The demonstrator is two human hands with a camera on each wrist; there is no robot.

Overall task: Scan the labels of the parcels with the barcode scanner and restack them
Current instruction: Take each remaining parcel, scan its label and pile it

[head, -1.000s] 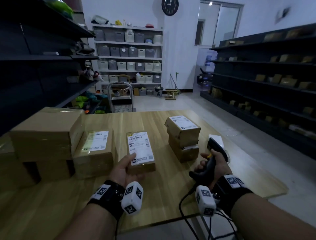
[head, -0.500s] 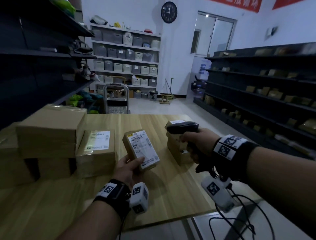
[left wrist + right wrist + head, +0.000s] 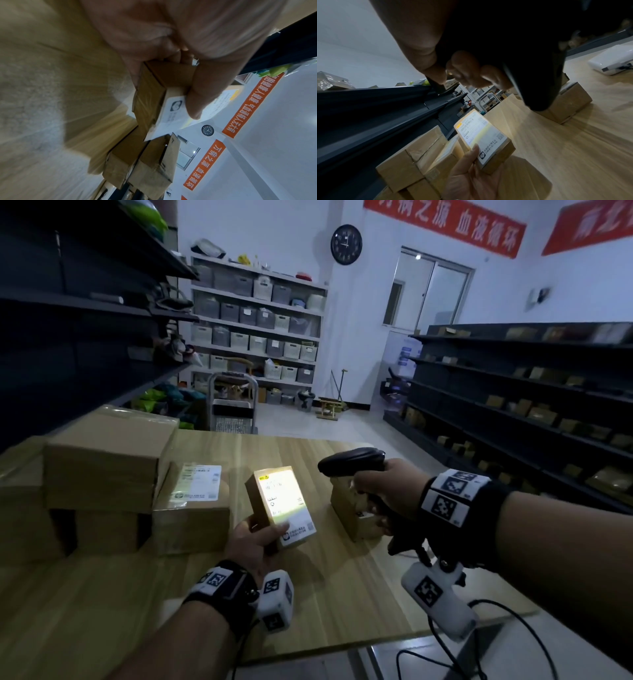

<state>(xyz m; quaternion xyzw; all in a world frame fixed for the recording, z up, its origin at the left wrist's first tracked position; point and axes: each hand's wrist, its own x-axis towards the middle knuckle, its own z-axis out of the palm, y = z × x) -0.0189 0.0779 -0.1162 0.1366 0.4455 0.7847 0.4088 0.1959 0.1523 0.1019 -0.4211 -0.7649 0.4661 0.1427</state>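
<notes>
The fingers of the left hand curl under a small brown cardboard parcel, the thumb pressing on the lower edge of its white shipping label, so the parcel is held tilted up above the middle of the light wooden desk, towards its near edge. To the right, the right hand wraps its fingers around the grip of a black pistol-shaped barcode scanner, whose head points left at the parcel; a bright patch of light falls across the label, which suggests the scan is happening now. Behind the scanner, towards the desk's right side, a short stack of small brown boxes stands, probably the parcels already scanned. On the desk's left side sit a labelled brown carton and larger plain cartons piled beside it, apparently still to be scanned, so the job looks under way with most remaining. A white device lies near the far right edge. On the held label, "A600" and a barcode are legible; the smaller print is too fine to read. Far off, a round black wall clock hangs beside red banners with white Chinese characters, including 血液循环.
</notes>
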